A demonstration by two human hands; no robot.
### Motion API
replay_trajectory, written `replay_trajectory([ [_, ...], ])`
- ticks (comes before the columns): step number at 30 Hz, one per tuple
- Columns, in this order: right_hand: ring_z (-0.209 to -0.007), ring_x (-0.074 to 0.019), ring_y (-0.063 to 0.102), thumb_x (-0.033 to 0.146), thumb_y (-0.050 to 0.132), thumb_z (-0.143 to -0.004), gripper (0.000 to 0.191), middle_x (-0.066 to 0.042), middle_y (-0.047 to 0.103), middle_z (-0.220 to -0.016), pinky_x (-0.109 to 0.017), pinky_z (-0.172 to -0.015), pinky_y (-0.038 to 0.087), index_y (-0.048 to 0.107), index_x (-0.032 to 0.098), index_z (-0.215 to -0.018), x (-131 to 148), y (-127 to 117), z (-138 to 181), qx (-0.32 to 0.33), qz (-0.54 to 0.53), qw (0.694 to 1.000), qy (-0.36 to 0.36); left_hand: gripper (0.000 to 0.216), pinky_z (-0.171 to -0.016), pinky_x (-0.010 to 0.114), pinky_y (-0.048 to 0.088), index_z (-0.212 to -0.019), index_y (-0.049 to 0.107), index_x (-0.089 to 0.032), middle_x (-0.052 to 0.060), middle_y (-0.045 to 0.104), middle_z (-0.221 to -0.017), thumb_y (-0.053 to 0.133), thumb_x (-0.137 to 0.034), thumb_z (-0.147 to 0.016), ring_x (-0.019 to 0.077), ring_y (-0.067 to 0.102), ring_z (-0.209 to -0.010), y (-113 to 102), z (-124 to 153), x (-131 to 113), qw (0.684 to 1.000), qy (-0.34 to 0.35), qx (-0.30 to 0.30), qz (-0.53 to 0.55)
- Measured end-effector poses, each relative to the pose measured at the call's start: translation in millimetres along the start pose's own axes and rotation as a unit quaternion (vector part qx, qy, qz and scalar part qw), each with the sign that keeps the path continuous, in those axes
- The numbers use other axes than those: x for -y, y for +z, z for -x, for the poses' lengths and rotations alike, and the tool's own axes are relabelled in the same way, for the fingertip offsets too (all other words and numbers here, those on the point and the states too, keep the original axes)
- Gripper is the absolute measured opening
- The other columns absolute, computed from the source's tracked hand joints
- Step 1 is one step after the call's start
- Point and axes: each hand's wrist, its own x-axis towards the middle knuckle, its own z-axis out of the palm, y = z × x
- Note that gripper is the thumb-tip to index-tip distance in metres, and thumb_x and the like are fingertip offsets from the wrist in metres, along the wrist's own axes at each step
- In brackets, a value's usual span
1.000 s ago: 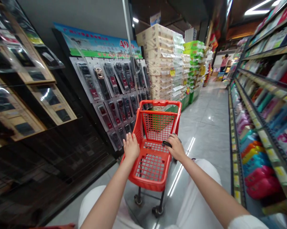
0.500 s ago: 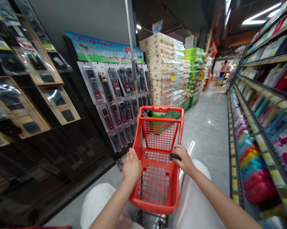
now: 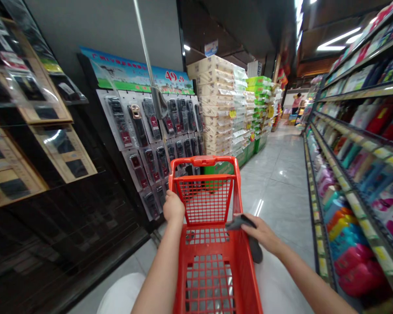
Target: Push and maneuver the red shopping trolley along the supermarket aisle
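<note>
Left hand (image 3: pixel 174 207) curls over the left rim of the red shopping cart (image 3: pixel 247 274), its fingertips out of sight, and right hand (image 3: pixel 262 233) closes on a dark grey flat thing (image 3: pixel 255 250) at the right rim! What that piece is, no telling: the fingers cover its middle, and just two ends poke out.

Big picture now: tall shelving (image 3: pixel 347 95) runs along the right of the cart, cut off by the frame and loaded with plastic bottles (image 3: pixel 358 272), labels too blurred to read. Beyond the cart, cream cartons (image 3: pixel 216 113) rise high, green cartons (image 3: pixel 260 100) behind them, their print unreadable. And the cart itself, right between the forearms, its near end chopped by the frame's bottom edge, wheels unseen!

Left of the cart, a display of packaged belts (image 3: pixel 152 117) sits under a blue header (image 3: pixel 137 76) where 49.9 shows, the rest of the lettering a smear; the cart's handle bar hides some lower packs. White trouser legs (image 3: pixel 275 279) flank the cart, mostly cut off. In front of the display slants a metal pole (image 3: pixel 144 48), top out of frame. Tiniest of all, far beyond the cart, a person (image 3: pixel 296 103), hands too small to make out!
</note>
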Motion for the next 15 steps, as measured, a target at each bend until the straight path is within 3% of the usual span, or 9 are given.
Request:
replay_trajectory([
  [3,-0.075,-0.0252,0.069,0.068,0.053,-0.082,0.053,-0.009,0.074,-0.090,-0.040,-0.070,0.057,0.071,0.020,-0.097,2,-9,-38,-0.116,-0.174,0.968,0.136,0.034,-0.067,0.036,0.055,-0.118,0.050,-0.004,0.021,0.068,-0.100,0.027,-0.010,-0.094,0.0292,0.073,-0.085,3,4,8,1.000,-0.029,-0.001,-0.002],
  [5,-0.062,-0.0215,0.066,0.072,0.054,-0.080,0.057,-0.009,0.074,-0.081,-0.034,-0.058,0.054,0.071,0.018,-0.093,4,-13,-64,-0.122,-0.221,0.952,0.172,0.032,-0.066,0.035,0.055,-0.117,0.049,-0.005,0.020,0.068,-0.102,0.026,-0.013,-0.095,0.0288,0.073,-0.085,3,6,11,0.999,-0.031,-0.008,-0.006],
  [7,-0.059,-0.0192,0.064,0.069,0.062,-0.076,0.055,-0.007,0.073,-0.076,-0.031,-0.055,0.051,0.071,0.017,-0.091,8,-17,-91,-0.116,-0.197,0.959,0.167,0.031,-0.066,0.034,0.054,-0.117,0.048,-0.006,0.020,0.067,-0.102,0.027,-0.016,-0.097,0.0276,0.073,-0.084,4,7,13,0.999,-0.024,-0.019,-0.013],
  [9,-0.063,-0.0196,0.065,0.068,0.064,-0.076,0.055,-0.006,0.073,-0.078,-0.030,-0.058,0.051,0.071,0.016,-0.093,16,-20,-117,-0.144,-0.135,0.974,0.114,0.030,-0.065,0.033,0.054,-0.117,0.049,-0.007,0.019,0.067,-0.101,0.028,-0.018,-0.098,0.0273,0.073,-0.083,5,6,15,0.999,-0.015,-0.031,-0.020],
  [11,-0.078,-0.0229,0.068,0.066,0.055,-0.083,0.055,-0.008,0.074,-0.088,-0.034,-0.070,0.054,0.070,0.016,-0.099,27,-19,-145,-0.189,-0.047,0.981,0.007,0.032,-0.064,0.033,0.054,-0.119,0.048,-0.006,0.019,0.067,-0.100,0.028,-0.016,-0.097,0.0282,0.073,-0.082,7,6,16,0.999,-0.006,-0.040,-0.025],
  [13,-0.101,-0.0270,0.066,0.058,0.049,-0.092,0.048,-0.010,0.073,-0.107,-0.042,-0.088,0.052,0.069,0.018,-0.111,36,-11,-170,-0.210,0.078,0.967,-0.121,0.035,-0.062,0.033,0.053,-0.120,0.048,-0.005,0.019,0.067,-0.100,0.025,-0.013,-0.095,0.0285,0.072,-0.081,9,6,16,0.999,-0.003,-0.041,-0.028],
  [15,-0.126,-0.0305,0.054,0.046,0.051,-0.095,0.039,-0.010,0.064,-0.131,-0.052,-0.105,0.041,0.063,0.025,-0.126,38,5,-189,-0.176,0.232,0.933,-0.210,0.036,-0.062,0.032,0.053,-0.120,0.049,-0.005,0.019,0.067,-0.102,0.025,-0.011,-0.094,0.0276,0.073,-0.081,10,6,15,0.999,-0.003,-0.039,-0.028],
])
